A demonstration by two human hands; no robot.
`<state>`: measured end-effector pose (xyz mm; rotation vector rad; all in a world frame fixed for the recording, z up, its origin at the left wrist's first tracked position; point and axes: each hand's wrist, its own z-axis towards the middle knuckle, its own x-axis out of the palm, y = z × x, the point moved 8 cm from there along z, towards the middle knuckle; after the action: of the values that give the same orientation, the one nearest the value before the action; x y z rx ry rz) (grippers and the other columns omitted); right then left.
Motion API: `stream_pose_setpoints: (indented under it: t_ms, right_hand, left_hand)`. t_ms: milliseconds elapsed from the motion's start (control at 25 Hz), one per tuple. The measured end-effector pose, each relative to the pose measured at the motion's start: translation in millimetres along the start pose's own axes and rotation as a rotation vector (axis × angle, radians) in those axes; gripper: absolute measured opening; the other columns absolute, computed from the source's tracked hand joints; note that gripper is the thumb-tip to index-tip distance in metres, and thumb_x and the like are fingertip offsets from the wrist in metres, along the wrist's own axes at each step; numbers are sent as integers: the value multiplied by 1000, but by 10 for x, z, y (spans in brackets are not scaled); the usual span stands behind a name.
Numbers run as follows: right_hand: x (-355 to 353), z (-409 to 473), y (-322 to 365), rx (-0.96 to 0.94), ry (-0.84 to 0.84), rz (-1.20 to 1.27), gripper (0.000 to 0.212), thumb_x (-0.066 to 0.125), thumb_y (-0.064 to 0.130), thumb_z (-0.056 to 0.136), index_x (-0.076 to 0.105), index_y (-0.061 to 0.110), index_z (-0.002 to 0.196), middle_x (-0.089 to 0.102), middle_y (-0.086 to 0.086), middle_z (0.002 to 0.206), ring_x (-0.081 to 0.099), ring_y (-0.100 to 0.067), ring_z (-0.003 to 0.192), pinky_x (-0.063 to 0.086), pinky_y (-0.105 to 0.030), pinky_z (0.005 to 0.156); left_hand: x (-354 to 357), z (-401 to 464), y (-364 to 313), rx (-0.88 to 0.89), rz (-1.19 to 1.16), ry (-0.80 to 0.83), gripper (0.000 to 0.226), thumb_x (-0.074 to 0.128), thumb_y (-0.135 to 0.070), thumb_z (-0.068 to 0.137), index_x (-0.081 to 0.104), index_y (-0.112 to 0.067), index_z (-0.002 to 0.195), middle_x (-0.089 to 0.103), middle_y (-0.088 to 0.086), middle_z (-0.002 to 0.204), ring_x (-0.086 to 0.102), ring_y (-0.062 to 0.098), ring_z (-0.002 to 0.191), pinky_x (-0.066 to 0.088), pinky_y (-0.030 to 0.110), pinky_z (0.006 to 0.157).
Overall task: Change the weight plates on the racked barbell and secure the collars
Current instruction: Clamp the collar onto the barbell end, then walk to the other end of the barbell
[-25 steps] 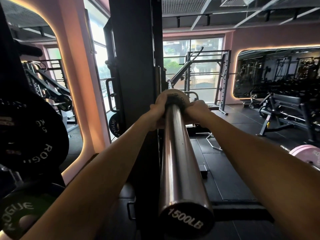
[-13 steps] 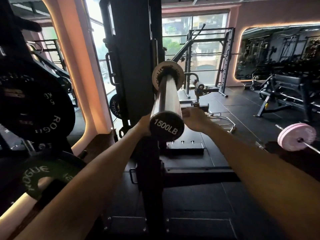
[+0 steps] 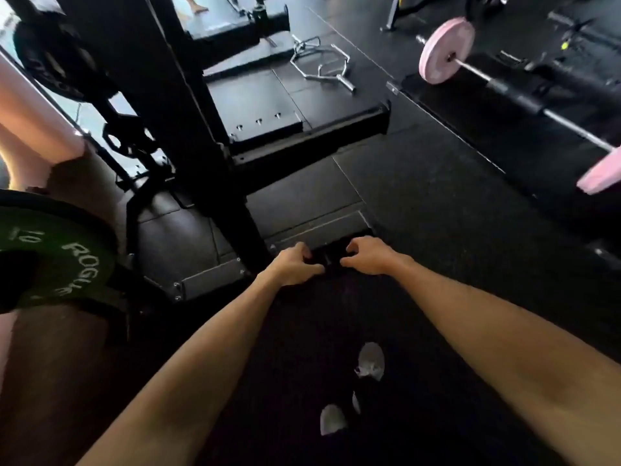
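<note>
I am looking down at the black rubber floor by the rack's base. A small black object (image 3: 327, 258), possibly a collar, lies on the floor, too dark and blurred to identify. My left hand (image 3: 295, 267) curls over its left side, thumb under, fingers on top. My right hand (image 3: 366, 257) is claw-shaped, its fingertips at the object's right edge. The racked barbell is out of view. A green Rogue plate (image 3: 57, 260) marked 10 hangs at the left.
The black rack upright (image 3: 188, 112) and its floor frame (image 3: 302, 142) stand just ahead. A chrome handle bar (image 3: 319, 62) lies beyond. A barbell with pink plates (image 3: 445, 50) lies on the floor at right. My shoes (image 3: 369, 361) are below my hands.
My hands left the barbell sleeve and dropped to the floor. The view swung down from the racked bar to the rack's base, where both hands now reach a black object.
</note>
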<state>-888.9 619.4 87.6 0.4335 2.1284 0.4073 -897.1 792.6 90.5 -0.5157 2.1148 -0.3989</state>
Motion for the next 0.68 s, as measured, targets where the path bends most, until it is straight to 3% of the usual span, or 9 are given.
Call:
stream_pose_setpoints:
  t_ms: [320, 480, 680]
  right_hand:
    - [1258, -754, -2168, 417, 234, 196, 52, 62, 48, 85, 57, 18, 128, 57, -3, 131, 54, -24, 118, 44, -40, 101]
    - [1360, -953, -3087, 528, 251, 336, 41, 61, 42, 88, 64, 14, 118, 62, -7, 121, 57, -25, 109, 42, -29, 82]
    - [874, -885, -4061, 613, 277, 427, 38, 64, 41, 84, 66, 20, 116, 63, -5, 122, 59, -24, 109, 45, -31, 86]
  left_hand:
    - [1992, 97, -250, 23, 241, 408, 56, 67, -51, 81, 51, -17, 122, 61, 5, 115, 60, 22, 101, 51, 36, 86]
    - [2666, 298, -555, 15, 387, 593, 56, 63, -50, 86, 49, -13, 126, 59, 7, 122, 57, 23, 106, 48, 34, 86]
    - [3156, 784, -1463, -12, 553, 726, 54, 61, -52, 86, 50, -15, 125, 55, 8, 131, 53, 25, 116, 45, 37, 96]
